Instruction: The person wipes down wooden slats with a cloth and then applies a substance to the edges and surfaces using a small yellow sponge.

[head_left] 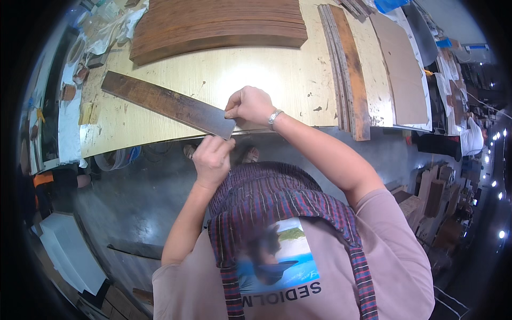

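Your board (165, 102) is long, narrow and flat, dark brown and blotchy, turning greyish toward its right end, and it lies slanted on the pale table (288, 80), that end at the near edge. Your right hand (249, 105) pinches its far corner; your left hand (212, 160) curls at the near corner, though whether it grips, you cannot tell. Beyond sits a brown wood stack (221, 29).
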Available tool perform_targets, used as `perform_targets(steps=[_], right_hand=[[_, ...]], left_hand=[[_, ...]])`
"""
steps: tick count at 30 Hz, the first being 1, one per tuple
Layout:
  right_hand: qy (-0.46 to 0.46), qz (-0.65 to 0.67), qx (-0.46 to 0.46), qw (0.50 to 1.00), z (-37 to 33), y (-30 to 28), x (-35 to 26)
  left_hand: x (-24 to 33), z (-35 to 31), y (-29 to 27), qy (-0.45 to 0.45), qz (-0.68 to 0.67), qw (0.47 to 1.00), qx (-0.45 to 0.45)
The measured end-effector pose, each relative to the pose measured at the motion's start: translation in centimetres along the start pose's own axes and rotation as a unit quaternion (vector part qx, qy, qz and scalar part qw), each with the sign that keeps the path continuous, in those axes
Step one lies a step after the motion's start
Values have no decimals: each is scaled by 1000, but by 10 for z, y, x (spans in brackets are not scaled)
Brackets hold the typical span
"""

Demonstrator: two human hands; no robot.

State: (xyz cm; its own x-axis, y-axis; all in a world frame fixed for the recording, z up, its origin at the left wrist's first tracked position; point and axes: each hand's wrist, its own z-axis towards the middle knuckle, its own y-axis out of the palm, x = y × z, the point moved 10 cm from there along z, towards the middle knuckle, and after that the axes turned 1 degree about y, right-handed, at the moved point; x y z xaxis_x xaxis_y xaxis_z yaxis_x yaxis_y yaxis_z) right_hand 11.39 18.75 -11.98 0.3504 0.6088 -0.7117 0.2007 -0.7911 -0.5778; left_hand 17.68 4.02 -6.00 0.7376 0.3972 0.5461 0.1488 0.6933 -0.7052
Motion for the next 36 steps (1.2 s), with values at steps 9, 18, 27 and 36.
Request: perform_targets(steps=[9,18,27,36], right_hand=[[-95,-99,96,986,-31,3,-31],[-110,-103,158,976,-95,26,-17],[20,-37,93,995,-134,27,29],[34,-21,75,996,-133,28,35]], left_hand=[[-91,-2,-54,-246,-18,964,100],[-127,6,-68,-217,104,963,119],[-89,3,-50,-113,93,989,29],[-249,34,-142,-298,136,933,146]])
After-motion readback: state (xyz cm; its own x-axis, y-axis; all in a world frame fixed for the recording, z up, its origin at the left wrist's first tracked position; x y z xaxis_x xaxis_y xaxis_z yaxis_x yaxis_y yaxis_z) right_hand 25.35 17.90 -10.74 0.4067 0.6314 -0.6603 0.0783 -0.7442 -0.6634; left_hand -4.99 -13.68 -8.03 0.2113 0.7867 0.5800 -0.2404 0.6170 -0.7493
